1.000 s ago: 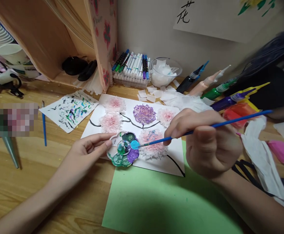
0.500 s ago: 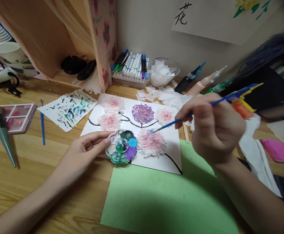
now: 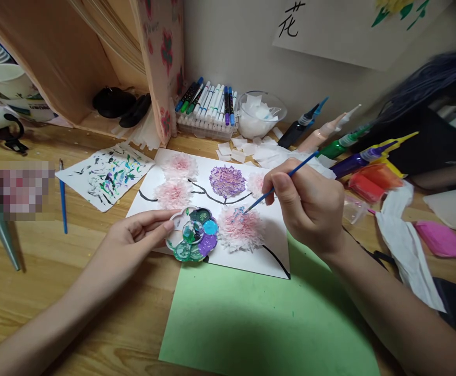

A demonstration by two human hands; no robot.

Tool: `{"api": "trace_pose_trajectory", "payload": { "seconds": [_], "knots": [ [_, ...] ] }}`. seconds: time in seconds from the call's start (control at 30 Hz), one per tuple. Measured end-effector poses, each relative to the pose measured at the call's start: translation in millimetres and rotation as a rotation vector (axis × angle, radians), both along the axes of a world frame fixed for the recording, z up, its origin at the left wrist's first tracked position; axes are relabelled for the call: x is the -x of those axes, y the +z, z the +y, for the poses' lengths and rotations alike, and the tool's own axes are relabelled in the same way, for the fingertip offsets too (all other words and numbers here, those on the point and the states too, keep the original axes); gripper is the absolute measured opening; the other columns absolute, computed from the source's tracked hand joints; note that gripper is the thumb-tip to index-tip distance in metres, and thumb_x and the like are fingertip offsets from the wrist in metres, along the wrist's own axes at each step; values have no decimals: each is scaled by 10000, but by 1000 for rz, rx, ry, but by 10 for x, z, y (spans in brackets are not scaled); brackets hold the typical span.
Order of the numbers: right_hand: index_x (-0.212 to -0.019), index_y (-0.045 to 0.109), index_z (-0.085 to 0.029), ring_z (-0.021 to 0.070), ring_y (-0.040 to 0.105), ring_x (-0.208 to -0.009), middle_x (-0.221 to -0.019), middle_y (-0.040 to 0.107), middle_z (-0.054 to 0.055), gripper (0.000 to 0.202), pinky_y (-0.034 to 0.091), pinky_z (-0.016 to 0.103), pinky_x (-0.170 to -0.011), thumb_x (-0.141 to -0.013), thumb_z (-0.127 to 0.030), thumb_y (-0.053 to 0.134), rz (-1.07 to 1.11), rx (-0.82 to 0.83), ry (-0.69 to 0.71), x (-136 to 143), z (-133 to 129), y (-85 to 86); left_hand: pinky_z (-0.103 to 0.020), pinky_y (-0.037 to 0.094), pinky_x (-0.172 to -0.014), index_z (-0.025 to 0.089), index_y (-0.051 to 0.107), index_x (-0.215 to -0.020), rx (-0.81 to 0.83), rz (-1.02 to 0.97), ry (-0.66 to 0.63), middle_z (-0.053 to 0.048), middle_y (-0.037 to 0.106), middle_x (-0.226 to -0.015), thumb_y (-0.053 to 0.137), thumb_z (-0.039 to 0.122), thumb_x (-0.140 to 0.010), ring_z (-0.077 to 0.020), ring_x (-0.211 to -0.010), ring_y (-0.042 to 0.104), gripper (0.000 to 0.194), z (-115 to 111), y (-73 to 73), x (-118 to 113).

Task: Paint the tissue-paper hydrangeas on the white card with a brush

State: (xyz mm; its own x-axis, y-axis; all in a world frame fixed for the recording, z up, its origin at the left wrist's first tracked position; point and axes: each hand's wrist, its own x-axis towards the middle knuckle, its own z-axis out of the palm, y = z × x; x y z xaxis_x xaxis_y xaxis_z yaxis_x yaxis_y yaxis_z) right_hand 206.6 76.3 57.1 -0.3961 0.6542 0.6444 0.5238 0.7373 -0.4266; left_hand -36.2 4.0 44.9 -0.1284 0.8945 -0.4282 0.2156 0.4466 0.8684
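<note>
My left hand (image 3: 142, 237) pinches the left edge of a flower-shaped paint palette (image 3: 192, 234) with green, blue and purple paint. Between the fingers of my right hand (image 3: 306, 203) is a thin blue paintbrush (image 3: 269, 193). Its tip touches the top of a large pink paper flower (image 3: 241, 230), where small blue marks show. The flower sits on a white sheet (image 3: 267, 263) with black branch lines. A purple flower (image 3: 228, 181) and smaller pink flowers (image 3: 174, 194) are on the same sheet, one partly hidden by my right hand.
Green paper (image 3: 267, 324) lies under the white sheet. Behind are markers (image 3: 210, 104), a glass bowl (image 3: 262, 115) and paper scraps. Paint bottles (image 3: 339, 146) stand at the right. A paint-marked paper (image 3: 106, 177) and another brush (image 3: 63, 201) lie left.
My right hand has moved left and turned, and its brush now slants more steeply, with the tip still at the large pink flower. The whole view has shifted slightly.
</note>
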Motion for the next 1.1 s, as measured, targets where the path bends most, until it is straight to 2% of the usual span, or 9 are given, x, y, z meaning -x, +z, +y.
{"api": "trace_pose_trajectory", "payload": {
  "seconds": [0.23,0.43,0.73,1.0,1.1],
  "knots": [
    [-734,563,-214,126,497,-559,-621,544,7,263,430,286,-587,-938,-254,401,-35,-52,12,1,-4,-19,-242,551,-803,274,731,-969,-1,-9,3,20,747,-1015,693,392,-751,-173,-924,684,251,9,-3,2],
    [-770,558,-222,127,513,-568,-611,553,0,241,431,280,-574,-943,-246,392,24,-52,27,0,-30,7,-236,558,-778,291,739,-956,-29,8,-11,15,751,-1003,727,401,-706,-191,-904,690,273,11,-37,26],
    [-714,563,-213,123,495,-538,-600,544,7,271,410,283,-560,-933,-283,419,3,-10,37,5,-21,4,-223,545,-802,266,727,-957,5,21,3,37,750,-995,690,393,-759,-157,-917,681,238,16,34,-15],
    [-740,569,-208,112,508,-537,-601,540,-5,259,414,278,-560,-938,-274,415,20,20,33,5,-16,-5,-183,539,-763,263,728,-961,1,-13,5,42,751,-993,688,390,-762,-139,-899,680,240,14,21,-13],
    [-734,559,-207,101,503,-523,-612,538,-13,253,406,277,-535,-939,-271,423,128,-8,16,24,-23,-4,-214,553,-767,261,730,-972,-16,-15,-23,18,751,-998,699,401,-747,-169,-904,685,266,20,-18,8]
  ]
}}
